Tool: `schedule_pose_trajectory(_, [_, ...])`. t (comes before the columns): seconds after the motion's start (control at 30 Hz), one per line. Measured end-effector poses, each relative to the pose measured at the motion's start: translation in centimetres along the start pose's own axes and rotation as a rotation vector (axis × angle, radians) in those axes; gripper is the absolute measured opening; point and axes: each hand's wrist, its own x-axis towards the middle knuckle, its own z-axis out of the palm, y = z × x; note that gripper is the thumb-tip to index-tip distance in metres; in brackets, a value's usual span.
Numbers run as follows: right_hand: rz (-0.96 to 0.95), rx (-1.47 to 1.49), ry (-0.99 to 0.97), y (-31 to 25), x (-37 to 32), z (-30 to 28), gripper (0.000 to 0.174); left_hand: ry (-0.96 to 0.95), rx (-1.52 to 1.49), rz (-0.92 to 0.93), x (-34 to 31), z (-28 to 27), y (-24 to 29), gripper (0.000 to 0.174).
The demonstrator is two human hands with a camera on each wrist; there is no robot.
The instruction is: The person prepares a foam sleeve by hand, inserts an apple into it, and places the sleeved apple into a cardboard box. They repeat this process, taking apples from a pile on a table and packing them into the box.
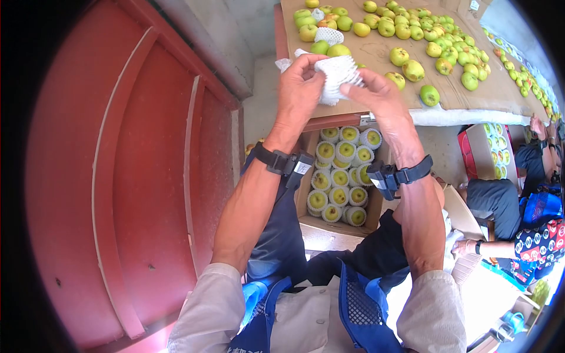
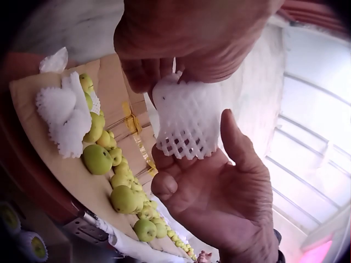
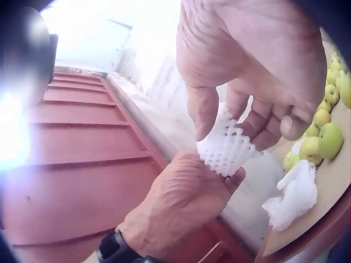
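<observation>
A white foam fruit net is held up between both hands above the front edge of the cardboard-covered table. My left hand pinches its closed-looking end, with the fingertips partly hidden in the left wrist view. At the net's open lattice end, my right hand has its thumb on one side and bent fingers on the other. No green shows through the mesh. More white foam nets lie bunched on the table beside the hands.
Many green-yellow apples spread over the cardboard tabletop. Below the table edge stands a box of net-wrapped apples. A red panelled door is at left. Another person's arm and a second apple box are at right.
</observation>
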Motion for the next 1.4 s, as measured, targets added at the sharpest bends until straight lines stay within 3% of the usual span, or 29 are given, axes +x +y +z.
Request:
schedule_pose_trajectory(0.1, [-0.124,0.042,0.045,-0.6,0.1,-0.7,0.034,-0.03,0.148,-0.039,-0.2,0.1,-0.3,0.021])
schedule_pose_trajectory(0.23, [-0.139,0.209,-0.011,-0.2,0.2,-0.9,0.03,-0.062,0.174,-0.026,-0.4,0.4,-0.3,0.02])
schedule_pose_trajectory(0.4, [0.063,0.278,-0.089,0.2,0.3,-0.6,0.034,-0.065,0.151,-0.032,-0.5,0.5,-0.3,0.021])
schedule_pose_trajectory(0.7, [0.08,0.483,-0.173,1.9,1.8,-2.3,0.032,-0.077,0.272,-0.05,-0.4,0.0,-0.4,0.023])
schedule_pose_trajectory(0.8, [0.095,0.517,-0.141,1.9,1.7,-2.4,0.03,-0.188,0.211,-0.113,-0.9,-0.1,0.5,0.033])
schedule_pose_trajectory(0.87, [0.085,0.533,-0.164,1.9,1.7,-2.7,0.031,-0.26,-0.264,-0.284,-1.2,0.1,0.7,0.044])
schedule_pose_trajectory(1.0, [0.1,0.664,-0.177,2.2,1.9,-3.8,0.034,-0.365,-0.433,-0.345,-1.1,-0.1,1.4,0.051])
schedule_pose_trajectory(1.07, [0.113,0.681,-0.147,2.1,1.5,-4.0,0.031,-0.376,-0.624,-0.482,-0.9,-0.4,1.7,0.053])
schedule_pose_trajectory(1.23, [0.132,0.732,-0.1,3.3,1.5,-4.7,0.026,-0.424,-0.712,-0.598,-0.9,-0.5,0.9,0.049])
schedule_pose_trajectory(1.33, [0.121,0.739,-0.247,4.2,1.9,-5.1,0.034,-0.436,-0.736,-0.649,-1.1,-0.3,0.7,0.046])
schedule_pose_trajectory(1.4, [0.164,0.698,-0.141,3.5,1.2,-3.6,0.029,-0.405,-0.76,-0.647,-1.4,0.0,1.1,0.047])
